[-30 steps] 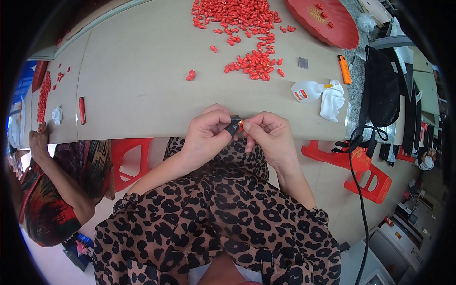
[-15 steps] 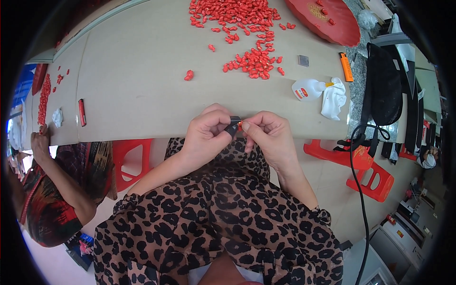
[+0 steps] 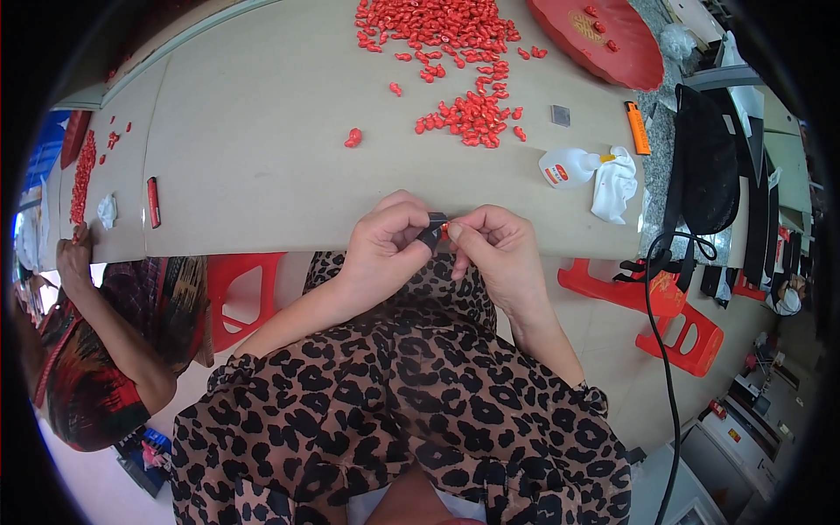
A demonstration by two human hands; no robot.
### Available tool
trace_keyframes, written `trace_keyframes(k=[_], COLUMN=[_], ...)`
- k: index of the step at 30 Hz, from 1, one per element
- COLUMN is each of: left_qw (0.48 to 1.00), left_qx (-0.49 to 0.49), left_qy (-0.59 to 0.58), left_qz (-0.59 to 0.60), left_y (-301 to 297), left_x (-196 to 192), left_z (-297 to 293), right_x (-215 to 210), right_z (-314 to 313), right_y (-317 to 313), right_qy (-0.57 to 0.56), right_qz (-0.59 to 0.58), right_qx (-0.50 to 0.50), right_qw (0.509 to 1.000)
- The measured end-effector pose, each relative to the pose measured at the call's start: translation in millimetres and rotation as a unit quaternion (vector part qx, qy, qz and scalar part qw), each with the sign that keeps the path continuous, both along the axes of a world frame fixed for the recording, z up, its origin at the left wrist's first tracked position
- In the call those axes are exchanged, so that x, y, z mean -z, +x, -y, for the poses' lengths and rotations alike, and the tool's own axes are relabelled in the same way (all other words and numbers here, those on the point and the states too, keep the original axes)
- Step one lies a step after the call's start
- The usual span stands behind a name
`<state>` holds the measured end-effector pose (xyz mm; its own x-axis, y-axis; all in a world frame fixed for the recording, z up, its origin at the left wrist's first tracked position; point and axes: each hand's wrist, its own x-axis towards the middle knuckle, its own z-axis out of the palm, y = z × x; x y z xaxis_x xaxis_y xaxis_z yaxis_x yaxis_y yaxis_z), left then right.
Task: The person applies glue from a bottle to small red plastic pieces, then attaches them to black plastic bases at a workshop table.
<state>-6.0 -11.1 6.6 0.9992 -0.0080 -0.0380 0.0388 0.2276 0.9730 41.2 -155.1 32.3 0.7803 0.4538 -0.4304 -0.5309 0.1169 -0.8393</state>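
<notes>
Just in front of the table's near edge, my two hands meet fingertip to fingertip. My left hand [image 3: 385,245] is closed, thumb and forefinger pinching a small black object [image 3: 431,229] whose exact kind I cannot make out. A small red gourd-like piece [image 3: 444,231] shows at its tip, mostly hidden by fingers. My right hand [image 3: 494,249] is closed too, pinching that red piece against the black object. Beyond my hands, a small heap of red gourd-shaped pieces [image 3: 472,120] lies on the table, and one single piece [image 3: 353,137] sits apart, left of it.
Farther back spreads a larger red pile [image 3: 437,26] beside a red plate [image 3: 604,52]. To the right are a clear bottle [image 3: 567,168], white cloth [image 3: 615,185], orange tool [image 3: 637,128] and grey square [image 3: 560,115]. A co-worker's hand [image 3: 74,255] is at far left; red stools [image 3: 621,284] stand below.
The view has shifted slightly, so the table's things sit a little differently in the picture. My hands keep nearly the same pose and grip.
</notes>
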Motion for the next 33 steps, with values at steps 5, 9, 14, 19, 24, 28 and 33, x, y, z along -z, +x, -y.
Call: trace_keyframes(k=[5,9,14,19,24,28,33], left_qw=[1.000,0.998,0.997,0.995,0.998,0.997,0.994], left_qx=[-0.016,-0.017,-0.011,-0.026,-0.021,-0.025,-0.042], left_qy=[-0.020,0.012,0.040,0.069,0.038,0.052,0.081], left_qz=[0.009,0.062,0.066,0.066,0.055,0.054,0.058], left_y=[-1.5,-1.3,-2.5,-3.7,-4.5,-4.5,-4.1], left_x=[4.1,3.9,5.1,3.4,5.8,4.5,4.8], left_z=[3.0,6.0,4.4,7.5,7.6,7.0,9.6], right_x=[2.9,4.7,0.5,-2.5,-2.5,-2.9,-3.5], right_z=[-1.8,0.2,-1.8,-0.9,-0.7,-2.1,-2.2], right_y=[-1.6,-4.0,-3.9,-4.8,-4.3,-4.0,-3.6], right_qy=[-0.006,0.000,-0.021,-0.015,-0.024,-0.024,-0.019], right_qz=[-0.005,-0.001,-0.010,-0.016,-0.006,-0.004,-0.012], right_qx=[0.011,0.022,0.022,0.027,0.028,0.025,0.029], right_qw=[1.000,1.000,0.999,0.999,0.999,0.999,0.999])
